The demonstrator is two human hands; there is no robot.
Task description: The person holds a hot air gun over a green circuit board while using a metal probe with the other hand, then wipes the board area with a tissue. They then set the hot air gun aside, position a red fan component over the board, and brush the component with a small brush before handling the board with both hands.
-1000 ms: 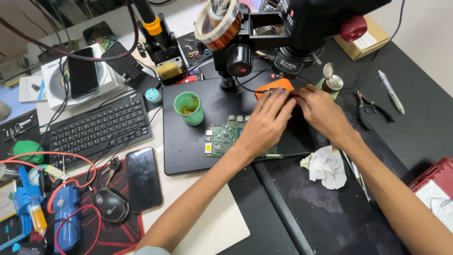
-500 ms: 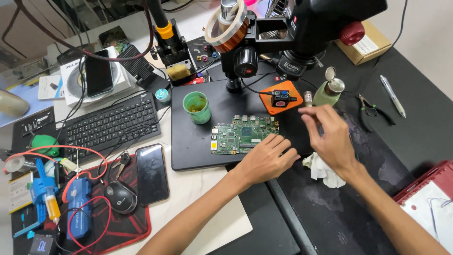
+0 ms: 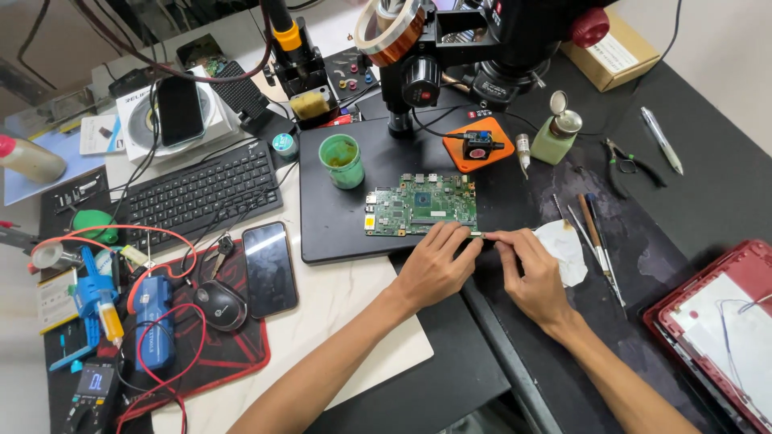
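Observation:
A green circuit board (image 3: pixel 422 204) lies flat on a black mat (image 3: pixel 338 229) under a microscope (image 3: pixel 482 40). My left hand (image 3: pixel 434 265) rests at the board's near right corner, fingertips touching its edge. My right hand (image 3: pixel 532 269) is beside it, thumb and forefinger pinched toward the left fingers on something thin and small (image 3: pixel 480 234) that both hands seem to hold; I cannot tell what it is. A crumpled white tissue (image 3: pixel 564 249) lies just right of my right hand.
A green cup (image 3: pixel 341 160), an orange pad with a small part (image 3: pixel 478 145) and a green pump bottle (image 3: pixel 553 135) stand behind the board. Tweezers and thin tools (image 3: pixel 591 233) lie to the right. A keyboard (image 3: pixel 201 193), a phone (image 3: pixel 269 268) and a mouse (image 3: pixel 219 304) sit left. A red tray (image 3: pixel 724 321) is at the right edge.
Both hands have drawn back from the orange pad near the microscope to the board's near right corner, and their fingertips now meet there. The camera view has shifted.

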